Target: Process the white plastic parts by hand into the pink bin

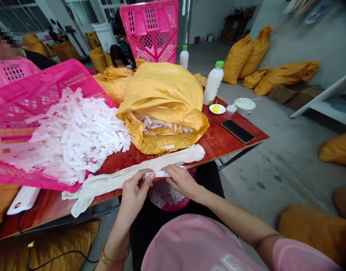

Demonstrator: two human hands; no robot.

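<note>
Between my two hands, at the table's near edge, is a short white plastic tube (160, 174). My left hand (136, 188) pinches its left end between thumb and fingers. Closed over the right end is my right hand (182, 180). A rolled white cloth (116, 178) lies along the table edge just beyond my hands. Many similar white tubes (82, 131) spill from a tipped pink basket (96, 90) on the left. More tubes show in the mouth of a yellow woven sack (164, 86). Below my hands, a pink container (177, 205) between my legs holds white tubes.
On the red table (215, 141) to the right are a phone (237, 131), a bottle with a green cap (214, 83), a small white dish (217, 108) and a tub (245, 105). Yellow sacks (237, 58) stand around the floor. A person (9, 56) sits at the far left.
</note>
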